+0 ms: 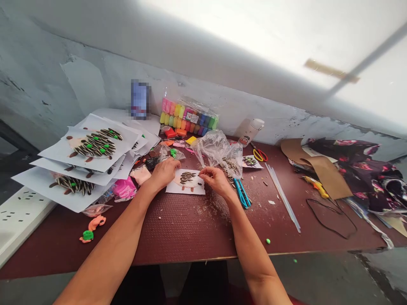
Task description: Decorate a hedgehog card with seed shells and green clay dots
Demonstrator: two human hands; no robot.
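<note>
A small white card (172,187) lies flat on the table, with a pale clay hedgehog shape (192,182) on it. Striped sunflower seeds (187,177) stick up from its back like spines, and small brown feet show below. My left hand (163,173) has its fingers bent over the card's upper left edge, holding it. Over the right side of the card, my right hand (216,181) has thumb and forefinger pinched together; whatever is between the tips is too small to make out. Just beyond sits an open plastic bag of sunflower seeds (233,166).
Stacked sheets with finished hedgehogs (92,144) stand at left. Coloured clay packs (187,118) and a white bottle (251,132) are along the wall. A teal utility knife (242,194), scissors (260,154), glue sticks (282,197) and a yellow glue gun (318,187) lie right.
</note>
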